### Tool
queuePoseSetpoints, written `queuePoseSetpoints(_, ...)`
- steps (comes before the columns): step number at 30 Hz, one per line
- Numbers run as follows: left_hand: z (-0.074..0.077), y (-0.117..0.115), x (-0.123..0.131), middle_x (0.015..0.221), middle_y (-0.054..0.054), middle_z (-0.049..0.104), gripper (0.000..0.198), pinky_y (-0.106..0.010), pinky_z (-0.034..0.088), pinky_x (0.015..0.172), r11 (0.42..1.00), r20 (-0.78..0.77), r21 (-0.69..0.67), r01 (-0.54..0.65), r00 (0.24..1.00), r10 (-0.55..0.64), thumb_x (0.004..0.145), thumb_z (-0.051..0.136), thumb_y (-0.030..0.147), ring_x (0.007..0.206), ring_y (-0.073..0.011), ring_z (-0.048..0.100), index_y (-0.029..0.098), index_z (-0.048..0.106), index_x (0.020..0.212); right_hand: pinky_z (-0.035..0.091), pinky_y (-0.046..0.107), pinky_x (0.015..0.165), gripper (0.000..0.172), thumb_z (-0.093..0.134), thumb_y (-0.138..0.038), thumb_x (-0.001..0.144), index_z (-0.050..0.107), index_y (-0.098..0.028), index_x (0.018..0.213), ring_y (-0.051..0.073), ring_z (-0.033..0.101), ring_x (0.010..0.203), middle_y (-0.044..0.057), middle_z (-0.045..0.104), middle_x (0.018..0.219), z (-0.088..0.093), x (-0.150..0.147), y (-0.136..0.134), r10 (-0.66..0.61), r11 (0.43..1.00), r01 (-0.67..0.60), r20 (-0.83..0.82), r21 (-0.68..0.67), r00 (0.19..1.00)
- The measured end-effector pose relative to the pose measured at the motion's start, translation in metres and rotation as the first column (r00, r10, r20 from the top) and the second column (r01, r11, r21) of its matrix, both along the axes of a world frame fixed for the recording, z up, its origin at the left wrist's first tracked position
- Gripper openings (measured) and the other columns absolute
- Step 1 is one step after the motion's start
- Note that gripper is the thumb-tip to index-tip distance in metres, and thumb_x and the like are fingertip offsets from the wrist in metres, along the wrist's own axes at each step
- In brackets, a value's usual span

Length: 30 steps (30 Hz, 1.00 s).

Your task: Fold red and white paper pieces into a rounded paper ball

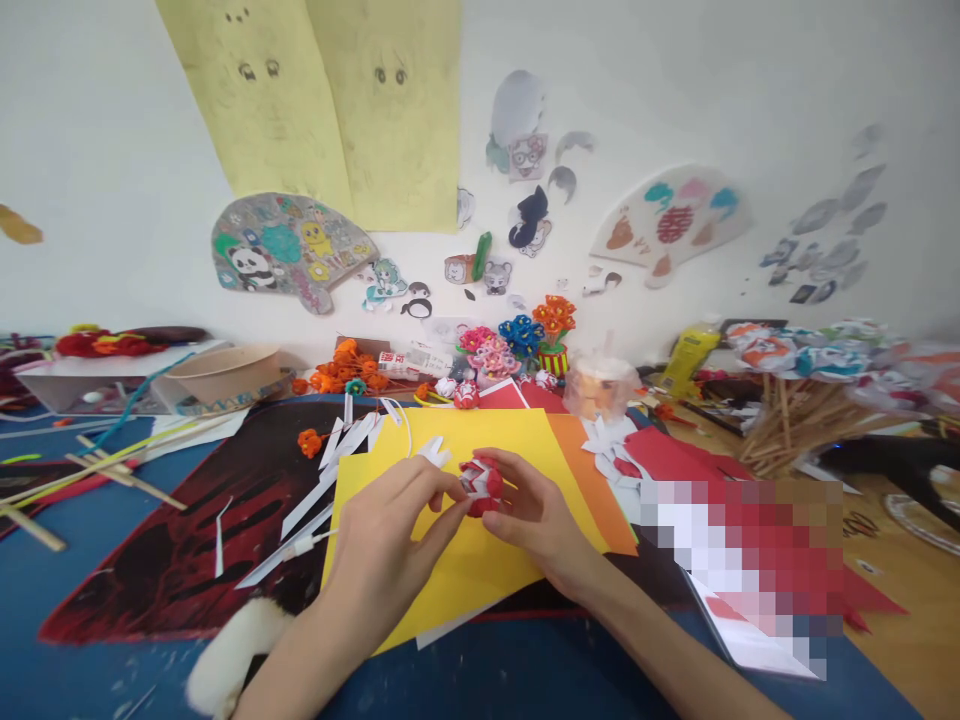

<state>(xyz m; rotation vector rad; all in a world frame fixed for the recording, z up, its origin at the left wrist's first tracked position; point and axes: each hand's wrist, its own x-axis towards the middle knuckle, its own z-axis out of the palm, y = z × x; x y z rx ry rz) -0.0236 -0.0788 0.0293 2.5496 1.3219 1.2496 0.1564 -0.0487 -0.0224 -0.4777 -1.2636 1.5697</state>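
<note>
Between my two hands is a small folded red-and-white paper ball (pixel 482 484), held above a yellow paper sheet (pixel 442 590). My right hand (pixel 536 505) curls around its right side, thumb below and fingers above. The thumb and fingertips of my left hand (pixel 409 510) pinch at its left edge. White paper strips (pixel 311 500) lie left of the yellow sheet. Beyond my hands rests another red-and-white paper ball (pixel 466 395). White cut paper pieces (pixel 611 450) and red paper (pixel 675 460) are to the right.
A lidded plastic cup (pixel 600 385) and bright flower pots (pixel 553 358) stand at the back. A paper bowl (pixel 225 375) and wooden sticks (pixel 127 478) are left. At right lie a tablet-like screen (pixel 750 630), a yellow bottle (pixel 690 352) and bundled sticks (pixel 784 425).
</note>
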Motion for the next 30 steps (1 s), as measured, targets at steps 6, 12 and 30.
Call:
queuePoseSetpoints(6,0.001,0.000,0.000,0.079,0.000,0.061,0.003,-0.025,0.043,0.063,0.998,-0.014,0.061,0.000,1.000,0.001,0.093,0.057,0.021,0.071,-0.0136,0.059,0.021,0.059,0.091,0.053,0.028,0.088,0.050,0.082,-0.023,0.074,0.061,-0.031,0.119,0.017,0.063,0.103,0.002,0.066,0.115,0.000,0.001,0.001,-0.008,0.999,0.008,0.010,0.043,1.000)
queuePoseSetpoints(12,0.000,-0.001,-0.001,0.076,0.000,0.061,0.010,-0.026,0.042,0.061,0.996,-0.057,0.082,-0.016,0.998,0.021,0.093,0.054,0.022,0.068,-0.0142,0.058,0.020,0.061,0.086,0.053,0.030,0.088,0.051,0.082,-0.023,0.074,0.060,-0.030,0.119,0.018,0.063,0.103,0.003,0.066,0.113,-0.002,0.001,0.002,-0.035,0.996,0.033,0.032,0.080,0.999)
queuePoseSetpoints(30,-0.001,0.003,-0.003,0.076,0.000,0.062,0.010,-0.026,0.043,0.062,0.994,-0.059,-0.105,0.002,0.998,-0.008,0.092,0.052,0.020,0.069,-0.0143,0.059,0.020,0.060,0.087,0.053,0.034,0.090,0.051,0.084,-0.028,0.071,0.060,-0.029,0.116,0.020,0.064,0.102,0.004,0.067,0.111,-0.002,-0.003,0.000,-0.088,0.992,0.082,0.052,0.100,0.995)
